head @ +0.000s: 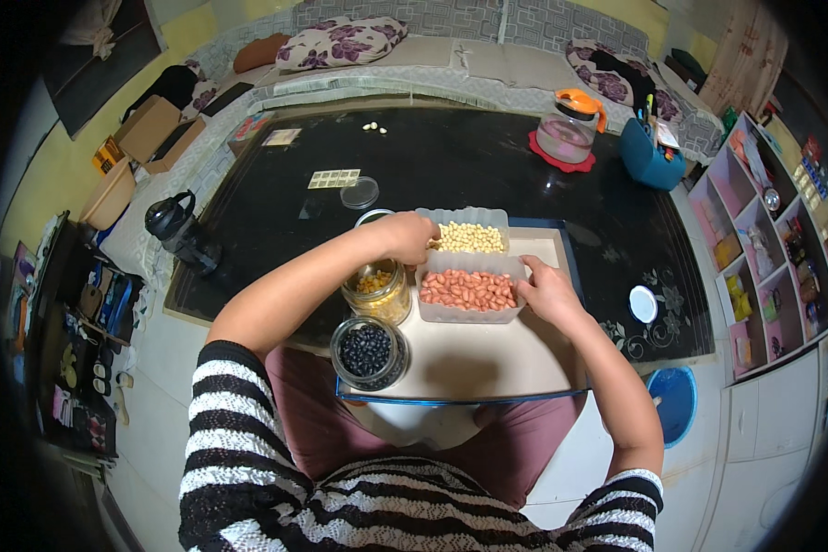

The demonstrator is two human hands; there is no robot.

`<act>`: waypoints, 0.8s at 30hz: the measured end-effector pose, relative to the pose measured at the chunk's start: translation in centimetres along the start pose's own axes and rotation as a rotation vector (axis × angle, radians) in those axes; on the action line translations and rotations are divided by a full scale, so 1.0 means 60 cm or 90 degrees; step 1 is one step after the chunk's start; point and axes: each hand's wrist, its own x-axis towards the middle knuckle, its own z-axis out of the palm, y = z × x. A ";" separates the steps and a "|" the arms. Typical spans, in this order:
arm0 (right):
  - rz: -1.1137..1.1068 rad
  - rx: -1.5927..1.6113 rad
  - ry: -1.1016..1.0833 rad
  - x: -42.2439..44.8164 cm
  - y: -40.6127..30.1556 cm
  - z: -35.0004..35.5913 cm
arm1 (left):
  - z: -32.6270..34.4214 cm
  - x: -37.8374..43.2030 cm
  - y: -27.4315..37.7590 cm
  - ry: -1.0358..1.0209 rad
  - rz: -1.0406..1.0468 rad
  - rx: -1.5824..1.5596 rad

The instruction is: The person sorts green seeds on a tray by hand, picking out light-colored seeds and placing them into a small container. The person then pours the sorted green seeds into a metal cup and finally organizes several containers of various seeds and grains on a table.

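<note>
My left hand (408, 238) is at the left end of a translucent plastic container of pale yellow soybeans (470, 237), its fingertips partly hidden inside the rim. My right hand (549, 288) grips the right end of a similar plastic container (466, 314) in front of it, filled with reddish peanuts (469, 290). Under my left wrist stands an open glass jar of yellow corn kernels (379, 293). Nearer me is an open glass jar of black beans (367, 352). Behind my left forearm, another jar (375, 216) is mostly hidden. A shallow blue-edged box tray (469, 366) holds the containers.
On the black table (262, 207) lie a clear round lid (359, 192), a sheet of labels (334, 179), a white lid (643, 304) and several small pale objects (374, 128). A black bottle (183, 234), an orange-lidded pitcher (569, 131) and a teal holder (652, 155) stand farther out.
</note>
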 end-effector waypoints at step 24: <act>0.069 0.125 0.086 0.118 0.072 -0.021 | 0.134 0.133 -0.346 0.233 -0.373 -0.194</act>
